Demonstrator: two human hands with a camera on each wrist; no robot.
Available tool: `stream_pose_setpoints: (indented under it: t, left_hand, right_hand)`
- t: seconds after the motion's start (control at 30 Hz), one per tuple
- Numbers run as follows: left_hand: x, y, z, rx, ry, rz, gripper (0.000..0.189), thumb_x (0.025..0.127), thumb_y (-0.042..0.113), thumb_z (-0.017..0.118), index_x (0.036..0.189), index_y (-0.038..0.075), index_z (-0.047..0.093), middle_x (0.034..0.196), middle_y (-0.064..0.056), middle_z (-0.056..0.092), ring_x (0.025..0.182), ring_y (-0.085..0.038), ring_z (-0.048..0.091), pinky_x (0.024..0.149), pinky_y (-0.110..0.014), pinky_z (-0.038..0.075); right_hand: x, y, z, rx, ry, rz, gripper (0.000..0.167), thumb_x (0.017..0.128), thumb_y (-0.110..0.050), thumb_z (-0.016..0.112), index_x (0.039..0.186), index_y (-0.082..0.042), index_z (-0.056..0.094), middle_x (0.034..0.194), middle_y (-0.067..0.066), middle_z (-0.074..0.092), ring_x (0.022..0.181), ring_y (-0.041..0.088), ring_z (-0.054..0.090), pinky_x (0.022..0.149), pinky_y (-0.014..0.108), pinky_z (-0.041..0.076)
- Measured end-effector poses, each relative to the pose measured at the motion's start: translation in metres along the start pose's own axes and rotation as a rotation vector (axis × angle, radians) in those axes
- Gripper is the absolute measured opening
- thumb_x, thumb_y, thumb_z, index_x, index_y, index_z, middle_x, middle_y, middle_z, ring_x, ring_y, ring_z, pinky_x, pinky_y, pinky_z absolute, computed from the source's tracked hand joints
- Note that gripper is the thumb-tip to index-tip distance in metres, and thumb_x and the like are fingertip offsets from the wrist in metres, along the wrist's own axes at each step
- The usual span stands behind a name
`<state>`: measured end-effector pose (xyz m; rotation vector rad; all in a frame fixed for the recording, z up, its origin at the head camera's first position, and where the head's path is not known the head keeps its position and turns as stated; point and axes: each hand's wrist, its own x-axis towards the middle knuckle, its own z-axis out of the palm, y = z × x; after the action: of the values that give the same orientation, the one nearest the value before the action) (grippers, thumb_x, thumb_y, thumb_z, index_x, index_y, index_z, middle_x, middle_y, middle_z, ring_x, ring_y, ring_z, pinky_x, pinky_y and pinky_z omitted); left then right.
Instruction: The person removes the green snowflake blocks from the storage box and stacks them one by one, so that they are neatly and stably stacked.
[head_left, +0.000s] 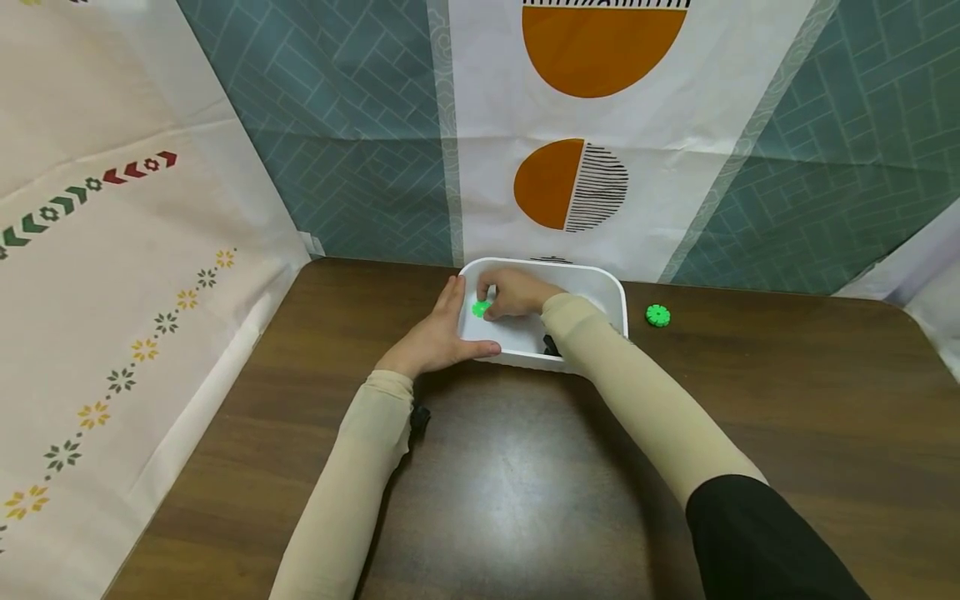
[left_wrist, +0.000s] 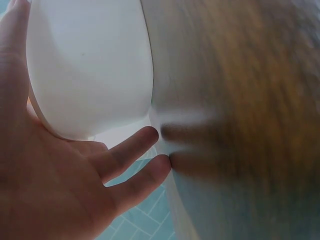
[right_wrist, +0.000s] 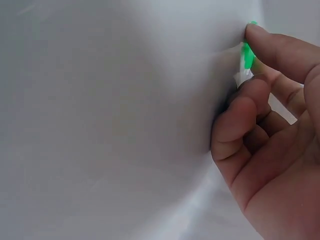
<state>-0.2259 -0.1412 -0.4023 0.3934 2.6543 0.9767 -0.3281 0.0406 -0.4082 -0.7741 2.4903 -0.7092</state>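
Observation:
A white plastic tub [head_left: 517, 335] stands at the back of the table. My left hand [head_left: 438, 335] lies against its left end with fingers straight, the thumb along the front rim. In the left wrist view, the same hand [left_wrist: 65, 165] spreads its fingers beside the tub's outer wall [left_wrist: 95, 60]. Inside the tub, my right hand [head_left: 517, 293] pinches a small green notched disc [head_left: 481, 309] near the left end. The right wrist view shows that disc [right_wrist: 248, 56] nearly edge-on at the thumb and fingertips, with the other fingers curled close to the tub floor [right_wrist: 110, 115].
Another green notched piece [head_left: 657, 315] lies on the brown wooden table [head_left: 750, 367], just right of the tub. A patterned cloth wall [head_left: 360, 167] rises right behind the tub, and a white patterned cloth [head_left: 150, 292] borders the table's left side.

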Motion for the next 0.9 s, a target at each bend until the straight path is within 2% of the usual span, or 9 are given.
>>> stream_pose_setpoints:
  t: [0.27, 0.4, 0.53, 0.63, 0.77, 0.9]
  left_hand:
    - [0.001, -0.001, 0.001, 0.006, 0.004, 0.004, 0.126, 0.082, 0.059, 0.077, 0.162, 0.016, -0.01, 0.168, -0.004, -0.012, 0.143, -0.034, 0.033, 0.113, -0.043, 0.033]
    - [-0.001, 0.001, 0.0, 0.007, 0.001, -0.01, 0.127, 0.082, 0.06, 0.077, 0.162, 0.017, -0.011, 0.169, -0.006, -0.011, 0.142, -0.035, 0.034, 0.112, -0.044, 0.034]
    - [-0.002, 0.002, 0.0, 0.018, -0.005, -0.008, 0.127, 0.082, 0.061, 0.077, 0.162, 0.016, -0.012, 0.169, -0.008, -0.011, 0.142, -0.036, 0.035, 0.112, -0.046, 0.034]
    - [-0.001, 0.002, 0.001, 0.026, -0.002, -0.006, 0.127, 0.083, 0.061, 0.076, 0.162, 0.015, -0.011, 0.169, -0.008, -0.011, 0.141, -0.037, 0.035, 0.111, -0.046, 0.036]
    - [0.0, 0.001, 0.001, 0.023, 0.001, -0.01, 0.126, 0.082, 0.061, 0.077, 0.162, 0.015, -0.01, 0.169, -0.008, -0.01, 0.143, -0.036, 0.033, 0.112, -0.046, 0.035]
    - [-0.001, 0.0, 0.001, 0.02, 0.004, -0.007, 0.127, 0.082, 0.061, 0.077, 0.162, 0.015, -0.01, 0.169, -0.008, -0.01, 0.143, -0.037, 0.033, 0.112, -0.047, 0.034]
  right_hand:
    - [-0.005, -0.002, -0.001, 0.005, -0.017, 0.029, 0.025, 0.086, -0.01, 0.079, 0.098, -0.007, 0.057, 0.087, 0.007, 0.056, 0.074, 0.021, 0.054, 0.066, 0.03, 0.045]
    - [-0.009, -0.001, -0.003, 0.079, -0.032, 0.031, 0.018, 0.09, -0.006, 0.071, 0.09, -0.008, 0.053, 0.083, 0.007, 0.052, 0.067, 0.02, 0.055, 0.06, 0.03, 0.049]
    - [-0.016, -0.002, -0.01, 0.193, -0.024, 0.015, 0.013, 0.091, -0.004, 0.063, 0.086, -0.007, 0.051, 0.081, 0.008, 0.055, 0.066, 0.021, 0.061, 0.059, 0.032, 0.053]
    - [-0.024, -0.006, -0.019, 0.279, 0.002, -0.004, 0.012, 0.091, -0.003, 0.063, 0.088, -0.005, 0.052, 0.083, 0.013, 0.059, 0.065, 0.026, 0.065, 0.06, 0.034, 0.056]
    - [-0.035, -0.009, -0.032, 0.372, 0.039, -0.025, 0.01, 0.095, -0.005, 0.063, 0.101, -0.003, 0.055, 0.09, 0.023, 0.066, 0.064, 0.029, 0.064, 0.062, 0.036, 0.057]
    - [-0.048, -0.009, -0.047, 0.437, 0.115, -0.061, 0.012, 0.097, -0.008, 0.061, 0.109, -0.004, 0.061, 0.089, 0.028, 0.065, 0.062, 0.029, 0.061, 0.062, 0.037, 0.057]
